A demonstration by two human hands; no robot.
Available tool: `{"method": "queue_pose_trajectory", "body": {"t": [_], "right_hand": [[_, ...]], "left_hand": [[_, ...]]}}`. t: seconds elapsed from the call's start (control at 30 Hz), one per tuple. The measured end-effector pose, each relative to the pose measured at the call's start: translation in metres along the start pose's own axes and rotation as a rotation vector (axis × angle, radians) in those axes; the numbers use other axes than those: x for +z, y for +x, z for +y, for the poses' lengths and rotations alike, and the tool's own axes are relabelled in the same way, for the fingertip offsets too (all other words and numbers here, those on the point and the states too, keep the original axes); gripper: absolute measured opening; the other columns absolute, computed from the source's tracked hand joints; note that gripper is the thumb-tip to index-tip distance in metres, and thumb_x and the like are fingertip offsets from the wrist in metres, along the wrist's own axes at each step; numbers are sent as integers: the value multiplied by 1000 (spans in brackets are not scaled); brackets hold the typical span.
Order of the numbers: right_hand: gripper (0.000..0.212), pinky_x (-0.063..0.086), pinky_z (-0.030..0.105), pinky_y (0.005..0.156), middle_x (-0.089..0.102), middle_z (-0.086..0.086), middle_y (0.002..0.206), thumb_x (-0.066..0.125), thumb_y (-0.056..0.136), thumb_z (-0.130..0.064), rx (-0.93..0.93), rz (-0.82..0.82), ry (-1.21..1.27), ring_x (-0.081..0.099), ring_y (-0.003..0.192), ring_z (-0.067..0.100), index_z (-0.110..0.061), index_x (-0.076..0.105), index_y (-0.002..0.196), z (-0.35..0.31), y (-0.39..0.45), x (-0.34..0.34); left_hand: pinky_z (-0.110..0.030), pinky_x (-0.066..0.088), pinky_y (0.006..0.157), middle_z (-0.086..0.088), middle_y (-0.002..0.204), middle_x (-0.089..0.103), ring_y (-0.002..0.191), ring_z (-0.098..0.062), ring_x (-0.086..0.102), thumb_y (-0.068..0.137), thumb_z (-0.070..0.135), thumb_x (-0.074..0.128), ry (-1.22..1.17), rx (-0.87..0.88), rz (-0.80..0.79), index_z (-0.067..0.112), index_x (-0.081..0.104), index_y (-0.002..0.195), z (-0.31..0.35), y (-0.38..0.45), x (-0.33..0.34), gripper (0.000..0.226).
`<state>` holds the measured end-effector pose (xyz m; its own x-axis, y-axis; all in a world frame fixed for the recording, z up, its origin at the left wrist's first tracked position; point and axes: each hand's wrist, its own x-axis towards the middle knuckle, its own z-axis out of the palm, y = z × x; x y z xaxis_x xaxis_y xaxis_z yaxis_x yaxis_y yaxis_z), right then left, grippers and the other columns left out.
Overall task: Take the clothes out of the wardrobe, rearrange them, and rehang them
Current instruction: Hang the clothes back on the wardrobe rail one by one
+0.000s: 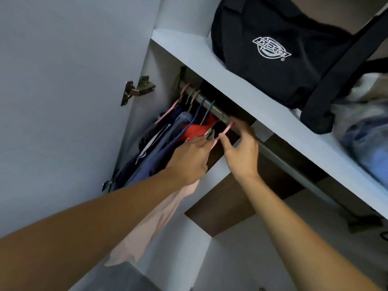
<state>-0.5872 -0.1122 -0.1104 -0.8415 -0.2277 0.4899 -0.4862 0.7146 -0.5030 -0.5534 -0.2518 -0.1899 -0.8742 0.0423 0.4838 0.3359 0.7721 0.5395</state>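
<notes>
- The pink hanger sits at the wardrobe rail, its hook right at the rail's near stretch. Whether the hook is fully over the rail is unclear, and if it is not, I judge it could slip off once released.
- The pale pink garment trails below the rail, under the left forearm. A tug on it could pull the hanger askew or off.
- The hanging clothes crowd the rail just left of the pink hanger, so hooks may snag on each other.
- The left hand reaches up below the rail, fingers curled around the hanger's lower part and the garment's top.
- The right hand is raised just under the rail, thumb and fingers pinching the hanger's neck.
- A black bag rests on the shelf above the rail, well clear of both hands.
</notes>
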Motion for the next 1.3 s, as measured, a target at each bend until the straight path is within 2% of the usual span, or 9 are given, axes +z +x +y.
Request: {"method": "queue_pose_trajectory", "body": {"t": [0.03, 0.1, 0.27, 0.43, 0.6, 0.77, 0.97, 1.2, 1.3], "right_hand": [[50, 46, 40, 116, 60, -4, 144, 74, 97, -30, -10, 2, -16, 52, 136, 12, -24, 57, 144, 4, 6, 3], [52, 47, 51, 113, 57, 0, 146, 73, 97, -32, -13, 9, -62, 51, 138, 21, -25, 54, 146, 13, 18, 9], [58, 47, 59, 110, 58, -1, 144, 76, 95, -31, 4, -1, -101, 48, 141, 26, -24, 53, 147, 37, 39, 16], [57, 45, 55, 114, 55, -2, 149, 75, 95, -25, 25, 11, -99, 45, 143, 23, -27, 53, 148, 48, 56, 25], [58, 47, 54, 113, 53, -1, 151, 77, 94, -22, 42, 14, -106, 47, 143, 23, -27, 54, 147, 59, 64, 26], [56, 46, 49, 113, 53, 0, 150, 77, 94, -25, 6, -13, -213, 47, 140, 22, -26, 56, 146, 66, 70, 28], [59, 39, 56, 114, 53, 5, 145, 77, 93, -32, -67, 9, -349, 48, 137, 27, -21, 55, 146, 76, 66, 35], [63, 49, 51, 106, 56, 6, 142, 76, 90, -42, -131, 73, -461, 51, 133, 28, -22, 53, 145, 57, 17, 17], [63, 43, 49, 115, 55, 2, 147, 70, 93, -48, -75, 42, -507, 49, 138, 26, -27, 48, 149, 33, -15, 5]], "left_hand": [[-40, 51, 106, -5, 143, 57, 132, -24, 52, 87, 9, 70, -1, 4, 6, 16, 45, 153, -4, 7, 4, 71], [-37, 49, 107, -5, 143, 57, 134, -25, 51, 87, 7, 69, 6, 8, 29, 16, 45, 152, -10, 21, 13, 70], [-37, 42, 115, -8, 146, 56, 140, -26, 48, 86, 4, 70, 26, 19, 53, 14, 48, 152, -20, 46, 31, 70], [-34, 46, 110, -6, 135, 62, 130, -23, 54, 85, 9, 73, 42, 21, 95, 15, 52, 146, -28, 61, 47, 65], [-36, 28, 124, -8, 137, 61, 139, -26, 48, 83, 14, 74, 168, 64, 116, 12, 51, 147, -29, 70, 56, 69], [-41, 22, 127, -11, 143, 57, 145, -29, 42, 83, 20, 73, 295, 86, 82, 10, 48, 150, -36, 71, 63, 72], [-44, 22, 127, -11, 145, 55, 145, -30, 41, 85, 25, 73, 393, 149, 75, 11, 48, 148, -39, 68, 65, 70], [-47, 25, 126, -14, 144, 56, 146, -33, 40, 90, 32, 63, 361, 236, 73, 7, 51, 146, -26, 36, 26, 63], [-47, 24, 126, -15, 146, 54, 147, -34, 39, 93, 36, 57, 364, 224, 50, 5, 48, 149, -18, 11, -7, 65]]}}
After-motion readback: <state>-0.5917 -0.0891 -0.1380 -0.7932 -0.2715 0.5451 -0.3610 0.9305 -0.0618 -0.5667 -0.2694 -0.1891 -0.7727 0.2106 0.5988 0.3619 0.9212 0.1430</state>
